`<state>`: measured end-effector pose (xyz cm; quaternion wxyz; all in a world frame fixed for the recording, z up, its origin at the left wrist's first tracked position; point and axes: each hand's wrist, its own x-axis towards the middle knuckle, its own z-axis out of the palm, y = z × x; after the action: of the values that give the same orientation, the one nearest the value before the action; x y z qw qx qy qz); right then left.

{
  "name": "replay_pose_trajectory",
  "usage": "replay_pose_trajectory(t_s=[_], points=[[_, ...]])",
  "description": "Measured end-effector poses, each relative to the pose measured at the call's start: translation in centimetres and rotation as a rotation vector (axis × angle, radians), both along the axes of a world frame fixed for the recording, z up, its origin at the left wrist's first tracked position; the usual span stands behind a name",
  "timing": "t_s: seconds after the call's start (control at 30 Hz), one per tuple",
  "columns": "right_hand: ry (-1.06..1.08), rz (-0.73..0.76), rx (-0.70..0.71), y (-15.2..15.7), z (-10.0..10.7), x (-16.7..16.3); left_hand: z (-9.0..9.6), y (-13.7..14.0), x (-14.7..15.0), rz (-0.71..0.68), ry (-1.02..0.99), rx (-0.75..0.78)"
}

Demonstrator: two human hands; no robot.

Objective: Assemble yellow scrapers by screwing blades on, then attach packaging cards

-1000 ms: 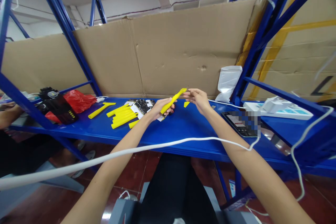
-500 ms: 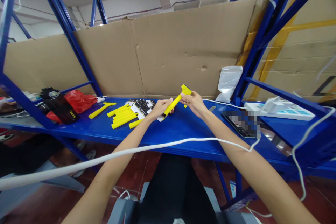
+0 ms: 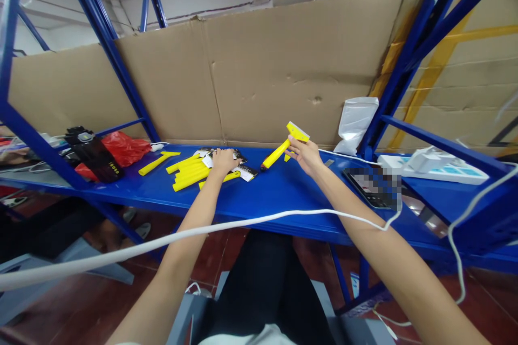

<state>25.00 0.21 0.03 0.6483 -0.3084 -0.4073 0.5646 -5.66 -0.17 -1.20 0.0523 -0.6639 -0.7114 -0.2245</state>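
In the head view, my right hand [image 3: 304,153] grips a yellow scraper [image 3: 279,153] close to its flat head. Its handle slants down to the left, and the dark end is just above or on the table. My left hand [image 3: 225,161] rests over black-and-white printed cards [image 3: 247,173], fingers lying across them; the fingertips are partly hidden. Several yellow handles [image 3: 190,173] lie in a pile just left of that hand. Farther left, another yellow scraper [image 3: 156,164] lies by itself.
A white cable [image 3: 259,222] crosses in front of my forearms. On the blue table [image 3: 279,199] are a phone [image 3: 370,186] and a white power strip [image 3: 445,172] at right. A black bottle [image 3: 95,156] and red plastic bag [image 3: 125,148] stand left. Cardboard [image 3: 283,75] walls the back.
My left hand has let go of the scraper's handle and moved left onto the printed cards. The scraper stays in my right hand, tipped slightly differently.
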Motion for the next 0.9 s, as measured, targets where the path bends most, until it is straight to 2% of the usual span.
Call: replay_pose_trajectory(t_s=[0.27, 0.4, 0.47, 0.6, 0.7, 0.9], points=[[0.012, -0.062, 0.029, 0.3, -0.1, 0.3, -0.1, 0.6, 0.1, -0.010, 0.060, 0.018], [0.036, -0.088, 0.047, 0.5, -0.1, 0.4, 0.4, 0.8, 0.2, -0.004, 0.019, 0.064], [0.058, -0.110, 0.048, 0.7, -0.1, 0.5, 0.8, 0.9, 0.3, -0.013, -0.081, 0.123], [0.117, -0.177, 0.056, 1.0, 0.0, 0.6, 1.4, 0.6, 1.2, -0.148, -0.439, 0.401], [0.148, -0.211, 0.066, 1.1, 0.2, 0.7, 1.8, -0.1, 2.2, -0.279, -0.571, 0.555], [0.203, -0.260, 0.085, 1.1, 1.2, 1.5, 1.8, -1.6, 4.0, -0.429, -0.616, 0.557]])
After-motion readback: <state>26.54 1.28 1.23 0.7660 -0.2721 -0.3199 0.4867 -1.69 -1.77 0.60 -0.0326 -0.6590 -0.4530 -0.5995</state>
